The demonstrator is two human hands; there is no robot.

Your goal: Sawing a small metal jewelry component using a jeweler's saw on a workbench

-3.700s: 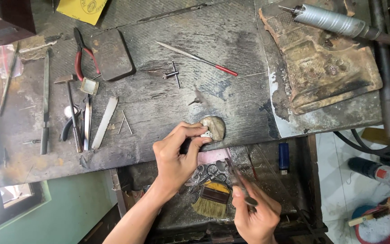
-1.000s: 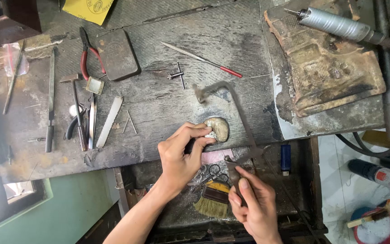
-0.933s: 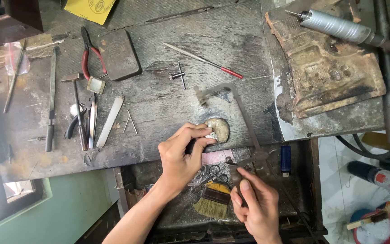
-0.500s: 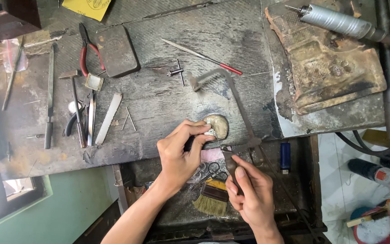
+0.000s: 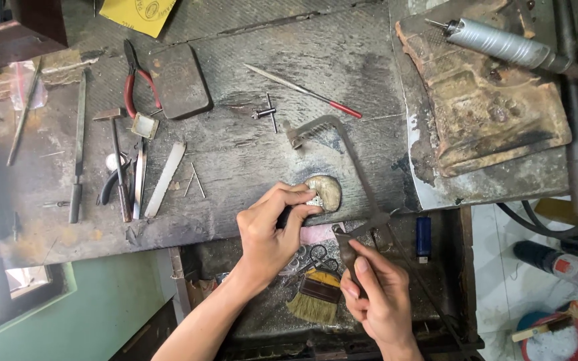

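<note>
Jeweller's saw frame (image 5: 352,170) lies tilted over the near edge of the dark, scarred workbench (image 5: 249,154), its metal bow reaching up onto the bench top and its handle end down by the drawer below. Closed around that handle is the right hand (image 5: 376,301), fingers wrapped tight, thumb along the top. The left hand (image 5: 272,227) sits just to the left, fingertips pinched on a small pale piece (image 5: 314,199) and pressing it against the rounded wooden bench pin (image 5: 326,192) at the bench edge. The saw's blade is too thin to make out, so whether it touches the piece cannot be told. The two hands are apart, with the saw frame standing between them.

Under the hands, an open drawer (image 5: 436,287) holds a bristle brush (image 5: 312,301), small scissors (image 5: 319,255) and a blue lighter (image 5: 423,235). On the bench to the left lie red-handled pliers (image 5: 132,83), a small hammer (image 5: 116,167), a long file (image 5: 77,147) and a flat white stick (image 5: 166,178). A red-handled needle file (image 5: 302,90) and a small key-shaped tool (image 5: 267,113) rest near the middle, well clear of the hands. At the upper right a worn brown block (image 5: 490,113) carries a silver rotary handpiece (image 5: 503,43), and a sheet of yellow sandpaper (image 5: 138,12) lies at the top edge
</note>
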